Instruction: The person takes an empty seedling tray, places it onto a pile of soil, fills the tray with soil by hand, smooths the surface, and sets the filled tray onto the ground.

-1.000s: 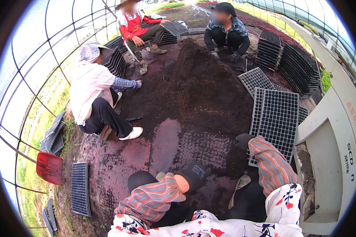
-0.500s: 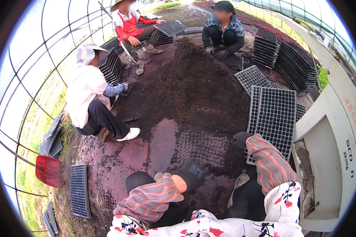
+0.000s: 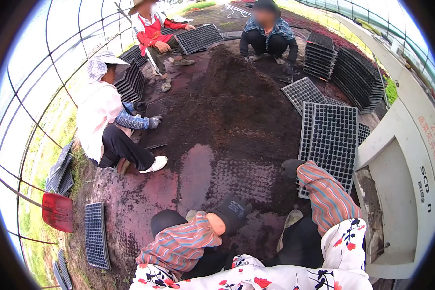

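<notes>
My left hand (image 3: 232, 212), in a dark glove with printing on its back, hangs above the reddish ground sheet (image 3: 162, 191) in front of my knees. Its fingers look loosely apart, and I see nothing in them. My right hand (image 3: 291, 168), also in a dark glove, is at the soil's right edge, beside a black seedling tray (image 3: 332, 147) with many small cells. Its fingers blend into the dark soil, so their closure and any contact with the tray cannot be made out. Beyond my hands rises a large heap of dark soil (image 3: 241, 96). A grid-like soil imprint (image 3: 239, 179) marks the sheet.
Three people (image 3: 104, 116) (image 3: 154, 31) (image 3: 267, 34) crouch or sit around the heap. Stacked trays (image 3: 357, 77) stand at the back right. A pale machine frame (image 3: 411, 193) blocks my right side. A red shovel blade (image 3: 57, 212) and a single tray (image 3: 97, 235) are on the left.
My hands keep nearly the same places. The person on the left now reaches over a tray at the soil's edge. The person at the back left has tilted a tray up; the far person's hands have moved apart.
</notes>
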Tool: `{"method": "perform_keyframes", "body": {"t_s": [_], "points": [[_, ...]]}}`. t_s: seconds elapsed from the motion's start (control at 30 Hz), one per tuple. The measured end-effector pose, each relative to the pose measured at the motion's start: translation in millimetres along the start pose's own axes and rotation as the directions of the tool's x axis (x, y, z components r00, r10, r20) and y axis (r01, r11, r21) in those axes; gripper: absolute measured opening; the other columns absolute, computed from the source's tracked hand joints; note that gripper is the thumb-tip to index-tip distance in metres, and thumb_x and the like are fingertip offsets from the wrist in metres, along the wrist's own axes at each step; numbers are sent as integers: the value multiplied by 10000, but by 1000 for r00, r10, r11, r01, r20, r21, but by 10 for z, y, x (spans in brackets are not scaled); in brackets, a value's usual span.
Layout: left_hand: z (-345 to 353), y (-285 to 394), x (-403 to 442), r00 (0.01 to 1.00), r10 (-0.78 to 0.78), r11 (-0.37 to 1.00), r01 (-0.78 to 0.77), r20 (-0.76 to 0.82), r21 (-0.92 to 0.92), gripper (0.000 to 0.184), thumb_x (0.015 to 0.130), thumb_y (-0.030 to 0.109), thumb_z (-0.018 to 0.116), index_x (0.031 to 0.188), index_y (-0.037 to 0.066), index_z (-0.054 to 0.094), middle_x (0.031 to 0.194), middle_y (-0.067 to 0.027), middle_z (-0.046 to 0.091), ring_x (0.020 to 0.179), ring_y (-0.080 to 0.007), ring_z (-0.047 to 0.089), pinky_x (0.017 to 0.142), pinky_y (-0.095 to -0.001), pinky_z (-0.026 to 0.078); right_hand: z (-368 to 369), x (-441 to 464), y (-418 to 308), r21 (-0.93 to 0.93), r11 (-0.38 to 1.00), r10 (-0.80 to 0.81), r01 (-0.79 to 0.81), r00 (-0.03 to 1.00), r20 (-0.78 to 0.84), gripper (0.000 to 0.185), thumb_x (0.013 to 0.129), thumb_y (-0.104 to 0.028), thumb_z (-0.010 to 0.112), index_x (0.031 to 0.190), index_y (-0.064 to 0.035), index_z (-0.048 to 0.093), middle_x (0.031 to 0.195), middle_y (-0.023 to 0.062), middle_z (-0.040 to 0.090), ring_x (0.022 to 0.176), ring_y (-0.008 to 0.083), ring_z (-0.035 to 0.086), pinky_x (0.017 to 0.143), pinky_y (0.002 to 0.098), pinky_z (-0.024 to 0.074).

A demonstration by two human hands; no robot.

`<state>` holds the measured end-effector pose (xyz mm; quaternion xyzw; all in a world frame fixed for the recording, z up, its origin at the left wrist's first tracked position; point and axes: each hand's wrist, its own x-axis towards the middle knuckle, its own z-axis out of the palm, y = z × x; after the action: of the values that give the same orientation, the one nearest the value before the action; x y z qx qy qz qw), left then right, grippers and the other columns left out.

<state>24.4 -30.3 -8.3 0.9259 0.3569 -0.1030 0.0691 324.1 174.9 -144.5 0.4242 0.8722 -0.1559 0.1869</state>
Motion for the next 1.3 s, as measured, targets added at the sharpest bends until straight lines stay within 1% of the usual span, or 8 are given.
{"method": "perform_keyframes", "body": {"t_s": [0.37, 0.5, 0.57, 0.7, 0.77, 0.9, 1.0, 1.3], "points": [[37, -8, -16, 993, 48, 999, -49, -107, -5, 469, 758, 393, 558, 1090, 63, 521, 908, -125, 567, 831, -289, 567, 727, -429, 401, 319, 145, 269, 108, 990, -78, 90, 991, -110, 303, 743, -270, 581, 941, -49, 643, 959, 181, 611, 922, 376, 562, 804, 458, 451], [40, -2, -12, 993, 43, 999, -44, -107, -2, 454, 760, 388, 557, 1081, 68, 524, 895, -123, 569, 820, -288, 570, 722, -432, 402, 334, 225, 292, 58, 990, -131, 132, 991, -18, 312, 734, -272, 587, 947, -50, 642, 954, 177, 613, 920, 373, 565, 804, 459, 450], [50, -7, -5, 993, 43, 999, -44, -107, -7, 462, 758, 387, 559, 1094, 72, 522, 893, -120, 571, 824, -288, 569, 722, -433, 403, 607, 352, 446, 87, 930, -286, 358, 850, -444, 163, 639, -218, 657, 534, -119, 581, 610, 98, 554, 587, 308, 545, 507, 432, 415], [47, -9, 2, 996, 43, 999, -45, -73, -16, 480, 754, 388, 564, 1113, 73, 519, 924, -125, 570, 851, -295, 564, 737, -436, 407, 516, 265, 333, 133, 950, -192, 284, 864, -466, 151, 646, -218, 658, 550, -117, 599, 620, 96, 575, 598, 306, 563, 519, 429, 432], [51, -5, 2, 996, 38, 999, -41, -86, -36, 501, 748, 389, 570, 1133, 73, 514, 964, -132, 565, 885, -303, 557, 757, -439, 409, 196, 55, 123, 148, 989, 10, 5, 995, -100, 304, 721, -249, 581, 937, -43, 635, 960, 169, 615, 919, 367, 571, 806, 447, 453], [42, -3, 3, 996, 42, 998, -46, -83, -52, 510, 746, 386, 574, 1143, 73, 511, 988, -138, 560, 906, -308, 552, 768, -439, 410, 399, 175, 305, 69, 997, -18, 31, 983, -183, 293, 710, -216, 577, 934, -35, 632, 953, 173, 614, 917, 367, 572, 804, 440, 456], [39, 1, 4, 996, 37, 999, -40, -81, -34, 506, 747, 380, 576, 1141, 70, 510, 981, -134, 562, 896, -305, 555, 759, -435, 412, 164, 72, 120, 46, 998, 47, -44, 997, -65, 297, 701, -186, 577, 943, -19, 621, 952, 178, 609, 917, 365, 574, 798, 442, 459], [59, 0, -2, 994, 37, 999, -39, -99, -22, 478, 748, 363, 578, 1119, 67, 517, 947, -123, 569, 869, -294, 560, 725, -428, 413, 408, 225, 333, 55, 997, 53, -49, 995, -81, 475, 715, -211, 589, 1150, -25, 552, 1190, 170, 537, 1128, 330, 482, 960, 419, 384]]}}
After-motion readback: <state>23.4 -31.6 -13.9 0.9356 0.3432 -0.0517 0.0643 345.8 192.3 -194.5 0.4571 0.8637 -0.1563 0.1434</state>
